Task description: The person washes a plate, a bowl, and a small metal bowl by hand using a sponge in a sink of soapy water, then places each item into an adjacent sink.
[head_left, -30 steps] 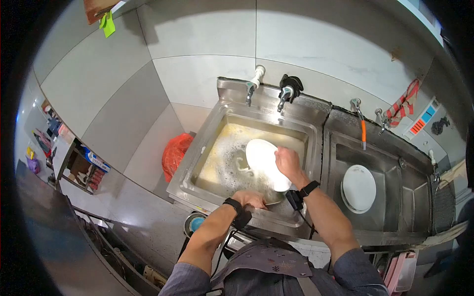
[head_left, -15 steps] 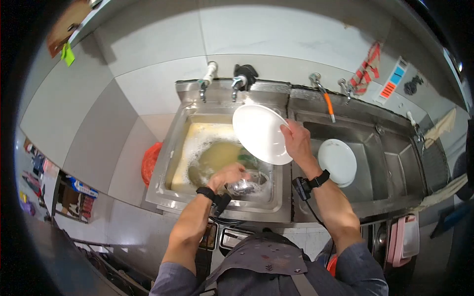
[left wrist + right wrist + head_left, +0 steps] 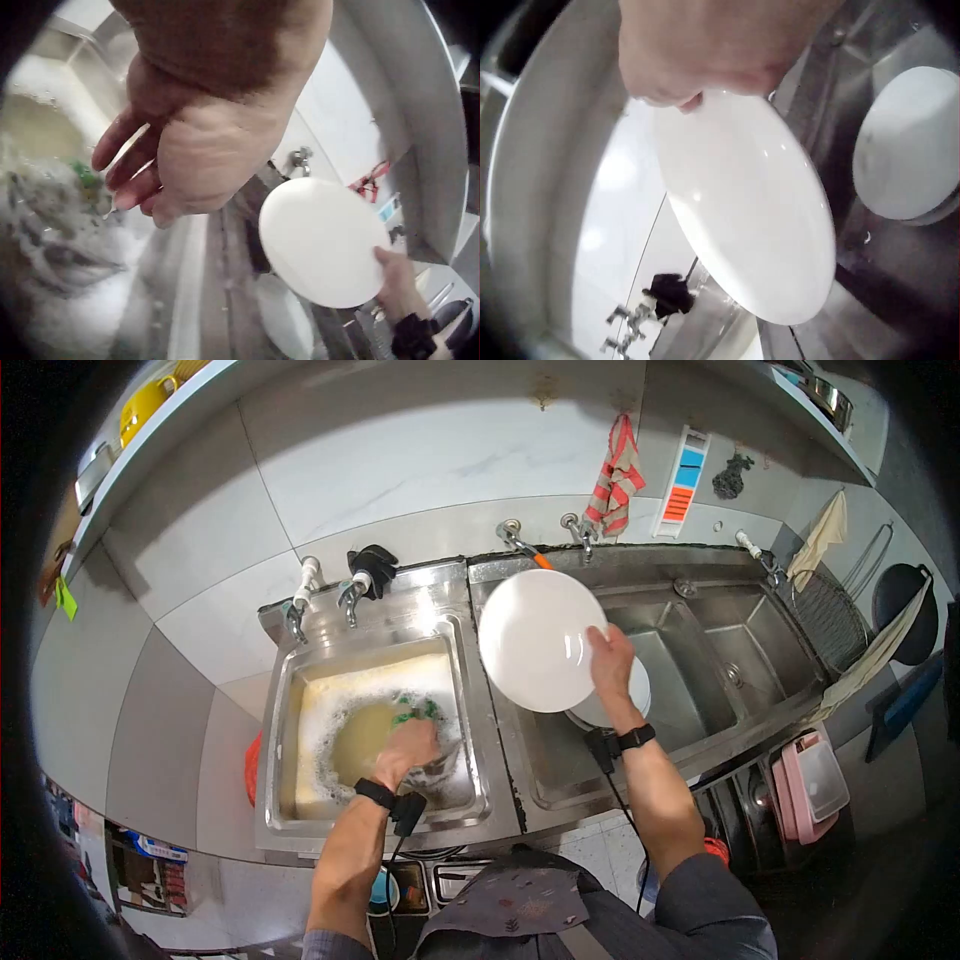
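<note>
My right hand (image 3: 612,668) pinches the rim of a white plate (image 3: 535,645), holding it tilted above the divider and the left part of the right-hand sink. Below it, more white plates (image 3: 909,142) lie stacked in that sink, partly covered by the held plate in the head view. Over the left sink (image 3: 283,760), my left hand (image 3: 408,748) hangs with loosely bent fingers and nothing in them, seen in the left wrist view. Close beyond the fingertips a green thing (image 3: 415,712) shows in the foamy water (image 3: 365,745). Blurred dish shapes (image 3: 64,240) lie under the suds.
Taps (image 3: 350,598) rise behind the left sink, one with a black glove (image 3: 376,568) on it. An orange-tipped tap (image 3: 520,542) stands behind the right sink. A striped cloth (image 3: 617,478) hangs on the wall. Pink tubs (image 3: 805,785) stand at the lower right.
My right hand has lifted the plate out of the left sink and carried it rightward to the right-hand sink. The left hand has come up from the water's edge. The head view has turned right.
</note>
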The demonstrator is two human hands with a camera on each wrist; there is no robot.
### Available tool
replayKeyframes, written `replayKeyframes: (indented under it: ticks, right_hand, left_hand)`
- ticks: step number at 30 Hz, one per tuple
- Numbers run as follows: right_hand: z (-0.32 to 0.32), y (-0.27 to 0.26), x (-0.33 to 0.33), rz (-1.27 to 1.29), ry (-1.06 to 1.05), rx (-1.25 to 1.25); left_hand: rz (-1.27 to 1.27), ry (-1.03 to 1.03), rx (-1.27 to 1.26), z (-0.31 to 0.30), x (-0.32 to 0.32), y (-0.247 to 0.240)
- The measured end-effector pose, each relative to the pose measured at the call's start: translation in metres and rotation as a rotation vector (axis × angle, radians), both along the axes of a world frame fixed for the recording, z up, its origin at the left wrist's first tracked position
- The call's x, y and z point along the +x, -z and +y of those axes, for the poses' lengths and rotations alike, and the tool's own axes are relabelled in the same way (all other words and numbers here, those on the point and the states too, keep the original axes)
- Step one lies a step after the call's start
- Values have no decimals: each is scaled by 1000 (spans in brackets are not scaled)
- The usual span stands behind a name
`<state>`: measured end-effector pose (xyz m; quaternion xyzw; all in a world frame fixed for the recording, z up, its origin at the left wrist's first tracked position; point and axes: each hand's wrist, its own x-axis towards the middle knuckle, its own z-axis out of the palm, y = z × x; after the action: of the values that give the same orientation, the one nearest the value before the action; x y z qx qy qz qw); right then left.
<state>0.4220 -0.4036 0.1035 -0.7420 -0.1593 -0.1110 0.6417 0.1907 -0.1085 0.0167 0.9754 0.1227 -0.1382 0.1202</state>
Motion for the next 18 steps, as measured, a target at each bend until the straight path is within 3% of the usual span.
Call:
replayKeyframes:
  ticks: [2, 4, 6, 9, 11, 13, 15, 18]
  right_hand:
    - [-23, 30, 36, 74, 36, 96]
    - [-47, 57, 61, 193, 113, 274]
    - [-72, 57, 70, 255, 182, 251]
    - [-101, 50, 72, 323, 263, 177]
    - [-123, 58, 83, 205, 483, -306]
    - [-139, 61, 85, 208, 521, -355]
    - [-155, 63, 83, 212, 566, -410]
    - [-167, 72, 83, 183, 609, -530]
  left_hand:
    - [-139, -17, 48, -24, 27, -20]
    - [-169, 84, -123, -66, 59, -70]
    - [-337, 165, -303, -100, 86, -69]
    - [-448, 437, -341, -158, 129, -42]
    - [-440, 544, -400, -197, 153, -13]
    - [-407, 572, -429, -229, 165, -2]
    - [-96, 595, -620, -254, 176, 8]
    - [-60, 606, -504, -273, 184, 21]
